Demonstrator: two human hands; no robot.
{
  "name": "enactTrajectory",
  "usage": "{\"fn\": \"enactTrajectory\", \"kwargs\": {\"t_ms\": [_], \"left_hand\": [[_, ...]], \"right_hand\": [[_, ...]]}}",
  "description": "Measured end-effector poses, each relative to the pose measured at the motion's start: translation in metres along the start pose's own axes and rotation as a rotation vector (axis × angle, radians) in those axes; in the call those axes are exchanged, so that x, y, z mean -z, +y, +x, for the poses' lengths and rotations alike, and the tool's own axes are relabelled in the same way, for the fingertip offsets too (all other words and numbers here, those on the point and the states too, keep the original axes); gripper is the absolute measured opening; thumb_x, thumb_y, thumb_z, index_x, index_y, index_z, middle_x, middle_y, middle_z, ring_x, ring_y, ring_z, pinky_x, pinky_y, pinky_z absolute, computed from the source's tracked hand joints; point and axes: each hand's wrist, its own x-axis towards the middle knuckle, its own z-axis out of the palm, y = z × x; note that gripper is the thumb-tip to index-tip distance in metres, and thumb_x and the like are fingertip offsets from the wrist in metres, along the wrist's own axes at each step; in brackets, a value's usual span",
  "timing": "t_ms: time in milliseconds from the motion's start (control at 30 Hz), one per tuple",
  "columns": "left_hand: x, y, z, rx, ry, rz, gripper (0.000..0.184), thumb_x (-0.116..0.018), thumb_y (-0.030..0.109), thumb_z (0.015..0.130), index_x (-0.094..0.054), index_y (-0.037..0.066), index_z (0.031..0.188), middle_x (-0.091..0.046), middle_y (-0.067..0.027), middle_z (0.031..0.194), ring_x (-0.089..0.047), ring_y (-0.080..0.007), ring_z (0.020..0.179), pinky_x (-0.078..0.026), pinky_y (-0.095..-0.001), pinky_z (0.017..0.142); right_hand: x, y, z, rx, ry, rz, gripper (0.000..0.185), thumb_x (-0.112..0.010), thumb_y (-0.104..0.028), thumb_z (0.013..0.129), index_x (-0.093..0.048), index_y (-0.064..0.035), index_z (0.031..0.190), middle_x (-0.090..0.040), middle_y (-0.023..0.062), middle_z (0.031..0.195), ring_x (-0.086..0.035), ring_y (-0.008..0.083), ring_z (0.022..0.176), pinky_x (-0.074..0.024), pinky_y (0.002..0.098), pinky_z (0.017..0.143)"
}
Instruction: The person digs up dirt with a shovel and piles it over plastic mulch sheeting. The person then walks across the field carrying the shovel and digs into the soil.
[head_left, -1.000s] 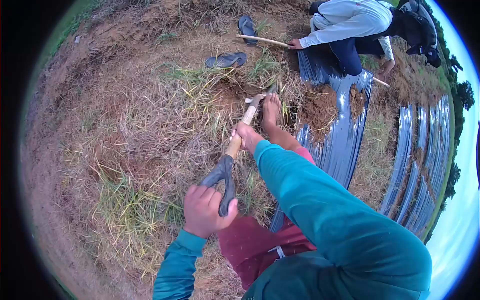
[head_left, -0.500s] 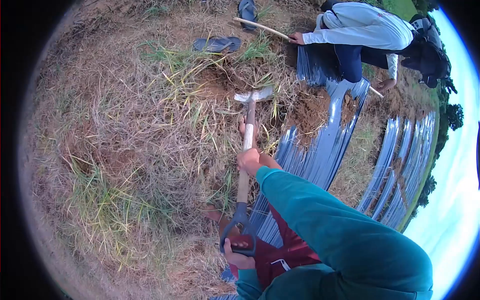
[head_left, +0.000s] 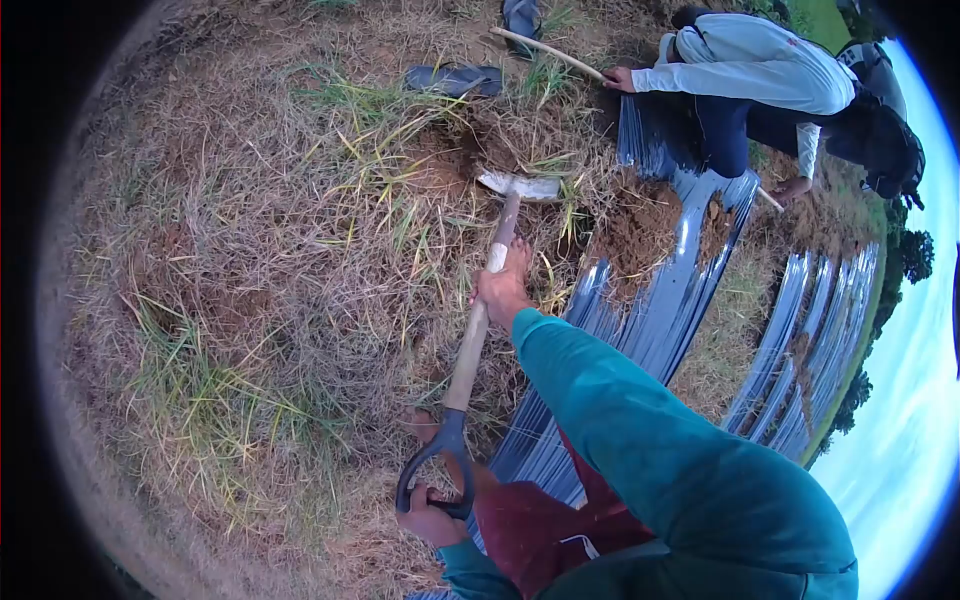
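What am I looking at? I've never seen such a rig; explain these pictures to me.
No machine: a person's two bare hands, filmed by one head-worn camera looking forward and down. Its wide view looks curved, with sky at the right. The right hand grips a shovel's wooden shaft; the left hand holds its black handle. The metal blade is by bare soil and dry grass. Beyond it lie sandals; plastic sheeting with loose soil stretches on the right. Another person at upper right holds a stick.

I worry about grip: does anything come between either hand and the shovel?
Nothing visible: the right hand grips the shovel shaft, the left hand its handle. A foot shows beside the shaft, past the right hand, not between.
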Motion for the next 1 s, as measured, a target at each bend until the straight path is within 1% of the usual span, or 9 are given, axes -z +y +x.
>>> {"fn": "enactTrajectory", "kwargs": {"t_ms": [33,100,133,300,433,567,600,767,1000], "left_hand": [[0.005,-0.004,-0.002,-0.074,-0.002,-0.015,0.006,-0.061,0.002,0.080,-0.057,-0.001,0.083,-0.051,-0.0039,0.065,-0.047,-0.0128,0.054,-0.038,-0.0274,0.048],[0.033,-0.019,-0.012,-0.208,0.002,-0.010,0.011,-0.061,0.000,0.078,-0.059,-0.004,0.088,-0.053,-0.0053,0.068,-0.048,-0.0129,0.057,-0.037,-0.0275,0.050],[0.065,-0.039,0.009,-0.316,-0.059,0.041,0.015,-0.059,-0.002,0.078,-0.058,-0.005,0.093,-0.055,-0.0067,0.072,-0.049,-0.0136,0.060,-0.038,-0.0277,0.052],[0.116,0.022,0.037,-0.413,-0.024,0.147,0.023,-0.058,0.004,0.075,-0.060,-0.006,0.096,-0.055,-0.0071,0.071,-0.049,-0.0151,0.060,-0.038,-0.0289,0.052],[0.128,0.094,-0.002,-0.743,-0.084,0.261,0.008,-0.058,0.006,0.074,-0.053,0.001,0.075,-0.046,-0.0032,0.065,-0.045,-0.0171,0.058,-0.037,-0.0303,0.053],[0.116,0.144,-0.068,-1.175,-0.406,0.370,0.022,-0.063,0.019,0.077,-0.051,0.001,0.073,-0.048,-0.0056,0.070,-0.050,-0.0183,0.066,-0.039,-0.0355,0.058],[0.118,0.141,-0.071,-1.156,-0.408,0.436,0.024,-0.065,0.017,0.077,-0.048,0.001,0.071,-0.046,-0.0072,0.071,-0.049,-0.0228,0.066,-0.038,-0.0386,0.059],[0.076,0.129,-0.137,-1.685,-1.012,0.510,0.025,-0.067,0.009,0.075,-0.044,0.006,0.066,-0.045,-0.0078,0.066,-0.048,-0.0246,0.061,-0.037,-0.0406,0.059],[0.073,0.078,-0.142,-1.456,-1.138,0.400,0.021,-0.067,0.011,0.073,-0.048,0.005,0.067,-0.048,-0.0071,0.066,-0.049,-0.0255,0.059,-0.039,-0.0399,0.059]], "right_hand": [[-0.002,0.006,0.004,-0.010,-0.030,0.129,0.005,-0.058,-0.002,0.081,-0.056,0.0020,0.079,-0.054,0.0102,0.062,-0.053,0.0229,0.045,-0.0479,0.0379,0.041],[0.001,0.033,0.002,-0.157,-0.179,0.272,0.003,-0.055,0.002,0.084,-0.055,0.0008,0.087,-0.052,0.0085,0.068,-0.052,0.0201,0.049,-0.0489,0.0354,0.042],[-0.004,0.028,-0.019,-0.240,-0.165,0.339,0.007,-0.054,0.000,0.085,-0.052,-0.0020,0.079,-0.050,0.0064,0.064,-0.050,0.0182,0.048,-0.0464,0.0338,0.042],[-0.014,-0.003,-0.105,-0.218,-0.284,0.577,0.015,-0.056,-0.004,0.083,-0.047,-0.0060,0.072,-0.045,0.0030,0.060,-0.047,0.0151,0.049,-0.0452,0.0334,0.044],[0.009,-0.020,-0.137,-0.244,-0.515,0.981,0.017,-0.057,-0.005,0.084,-0.044,-0.0094,0.074,-0.043,-0.0003,0.061,-0.043,0.0128,0.049,-0.0425,0.0291,0.045],[0.077,-0.050,-0.156,-0.119,-0.615,1.315,0.020,-0.057,-0.004,0.084,-0.041,-0.0128,0.075,-0.040,-0.0036,0.061,-0.041,0.0092,0.050,-0.0394,0.0251,0.046],[0.101,-0.056,-0.163,-0.063,-0.648,1.385,0.019,-0.057,-0.003,0.084,-0.042,-0.0128,0.077,-0.040,-0.0045,0.061,-0.040,0.0071,0.049,-0.0385,0.0237,0.045],[0.208,-0.039,-0.136,0.066,-0.732,1.619,0.020,-0.052,-0.002,0.087,-0.044,-0.0092,0.071,-0.042,-0.0054,0.057,-0.040,0.0041,0.044,-0.0384,0.0204,0.041],[0.263,-0.058,-0.151,0.116,-0.562,1.380,0.007,-0.053,-0.001,0.086,-0.051,-0.0071,0.087,-0.042,-0.0042,0.058,-0.040,0.0062,0.044,-0.0380,0.0222,0.040]]}}
